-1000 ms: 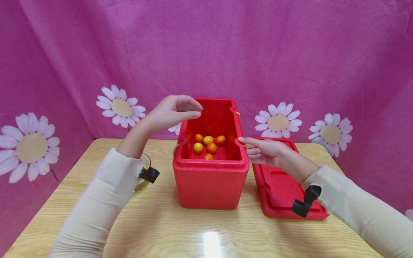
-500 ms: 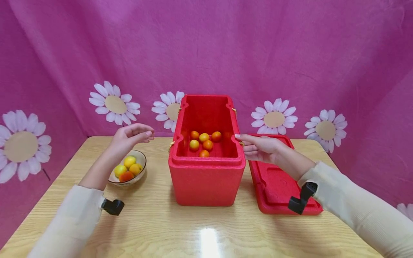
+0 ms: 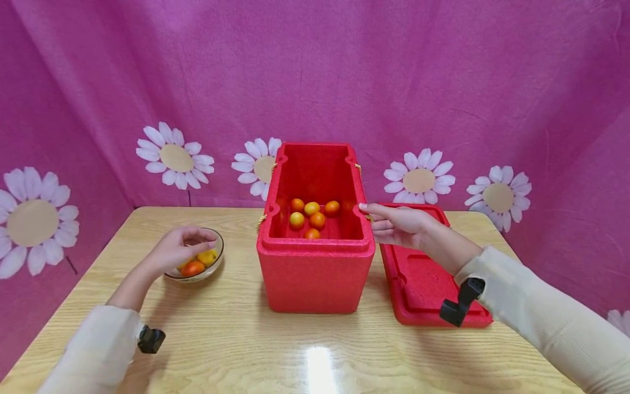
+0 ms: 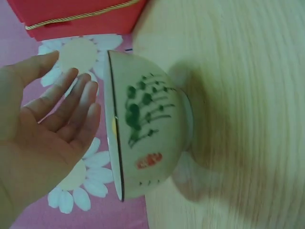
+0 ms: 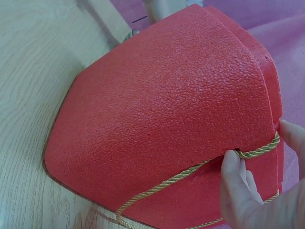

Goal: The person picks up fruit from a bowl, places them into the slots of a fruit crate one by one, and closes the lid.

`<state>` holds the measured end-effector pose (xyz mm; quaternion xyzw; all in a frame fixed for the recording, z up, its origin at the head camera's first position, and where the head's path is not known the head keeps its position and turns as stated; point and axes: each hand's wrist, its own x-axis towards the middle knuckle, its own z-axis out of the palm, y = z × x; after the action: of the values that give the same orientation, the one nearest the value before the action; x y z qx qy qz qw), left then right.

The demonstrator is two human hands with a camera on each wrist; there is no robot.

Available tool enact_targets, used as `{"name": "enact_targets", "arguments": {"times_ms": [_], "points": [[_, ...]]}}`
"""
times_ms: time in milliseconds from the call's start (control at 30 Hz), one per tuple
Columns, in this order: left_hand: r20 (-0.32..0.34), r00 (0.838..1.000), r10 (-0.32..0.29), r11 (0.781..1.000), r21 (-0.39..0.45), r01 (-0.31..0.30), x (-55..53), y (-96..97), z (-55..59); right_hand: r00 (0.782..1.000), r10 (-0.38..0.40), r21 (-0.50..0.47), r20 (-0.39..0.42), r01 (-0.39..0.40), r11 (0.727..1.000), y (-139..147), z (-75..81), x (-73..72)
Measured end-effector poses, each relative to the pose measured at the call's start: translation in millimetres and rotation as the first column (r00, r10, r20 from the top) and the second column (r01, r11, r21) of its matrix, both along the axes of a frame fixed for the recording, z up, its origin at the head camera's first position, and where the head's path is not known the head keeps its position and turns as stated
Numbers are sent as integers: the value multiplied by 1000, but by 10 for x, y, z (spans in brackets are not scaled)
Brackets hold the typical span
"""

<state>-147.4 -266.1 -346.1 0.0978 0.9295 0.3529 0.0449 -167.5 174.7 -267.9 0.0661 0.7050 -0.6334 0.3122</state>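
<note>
My left hand (image 3: pixel 172 249) hovers over a patterned bowl (image 3: pixel 199 278) at the left, its fingers loosely bent and holding nothing. Orange and yellow round fruits (image 3: pixel 193 268) lie in that bowl, partly hidden by the hand. In the left wrist view the fingers stay apart from the bowl's rim (image 4: pixel 113 143). A deep red foam box (image 3: pixel 315 282) stands open in the middle, with several orange and yellow fruits (image 3: pixel 317 220) on its floor. My right hand (image 3: pixel 406 225) pinches the box's right wall, thumb at the rim and fingers outside by the gold cord (image 5: pixel 167 183).
A red lid (image 3: pixel 428 284) lies on the wooden table (image 3: pixel 236 350) right of the box, below my right forearm. A pink curtain (image 3: pixel 315 71) with white flowers hangs behind the table and along its sides.
My left hand has moved left and down, from above the box's left rim to over the bowl. The right hand keeps its place on the box wall. The fruits in the box look unchanged.
</note>
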Motion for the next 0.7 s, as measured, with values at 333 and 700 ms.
{"name": "enact_targets", "arguments": {"times_ms": [333,700], "points": [[-67,994,-81,976,-210,66,-63,-42,-114,1000,19,-6,4,-19,1000,9,7,-4],[-16,990,-141,948,-289,131,-140,8,-103,1000,18,-12,6,-18,1000,-2,3,2]]}}
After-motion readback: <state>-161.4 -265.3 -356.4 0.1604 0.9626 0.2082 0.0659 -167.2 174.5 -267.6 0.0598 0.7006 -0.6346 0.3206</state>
